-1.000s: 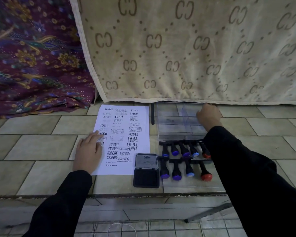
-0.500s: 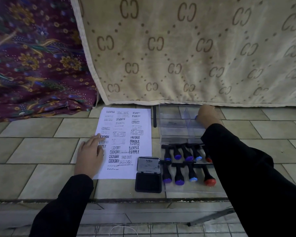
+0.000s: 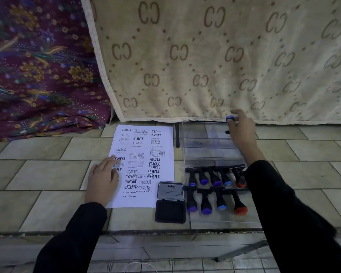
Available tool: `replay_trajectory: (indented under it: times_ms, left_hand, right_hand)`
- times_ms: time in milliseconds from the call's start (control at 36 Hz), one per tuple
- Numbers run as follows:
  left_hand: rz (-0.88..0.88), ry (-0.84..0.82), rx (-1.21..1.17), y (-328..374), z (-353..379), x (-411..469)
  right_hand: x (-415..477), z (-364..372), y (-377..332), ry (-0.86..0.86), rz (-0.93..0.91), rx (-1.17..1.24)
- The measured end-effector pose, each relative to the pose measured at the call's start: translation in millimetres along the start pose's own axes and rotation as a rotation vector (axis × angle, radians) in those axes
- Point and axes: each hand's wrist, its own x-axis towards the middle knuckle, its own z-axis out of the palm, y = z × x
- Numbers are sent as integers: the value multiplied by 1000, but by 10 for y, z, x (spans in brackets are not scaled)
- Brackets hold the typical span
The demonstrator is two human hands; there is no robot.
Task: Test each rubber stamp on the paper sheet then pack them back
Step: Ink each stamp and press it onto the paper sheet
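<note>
A white paper sheet [image 3: 144, 150] covered in stamped words lies on the tiled floor. My left hand [image 3: 102, 180] presses flat on its lower left part. My right hand [image 3: 241, 131] holds a black rubber stamp with a blue cap [image 3: 229, 118] above the far end of a clear plastic case [image 3: 207, 146]. Two rows of several black-handled stamps [image 3: 215, 191] with blue, purple and red caps lie on the case's near half. An open black ink pad [image 3: 170, 201] sits between the sheet and the stamps.
A beige patterned blanket [image 3: 224, 56] hangs right behind the case. Purple floral cloth [image 3: 37, 66] is heaped at the back left. A black pen [image 3: 177, 134] lies between sheet and case. The tiled step ends in an edge [image 3: 146, 232] close to me.
My right hand has lifted from inside the clear case and now shows a blue-capped stamp between its fingers. The left hand has stayed on the sheet.
</note>
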Motion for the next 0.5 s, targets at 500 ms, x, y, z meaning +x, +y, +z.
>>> replay_trajectory:
  times_ms: [500]
  left_hand:
    - [42,15,49,-47,33,2]
  right_hand:
    - [-2040,138,-668,-397,196,947]
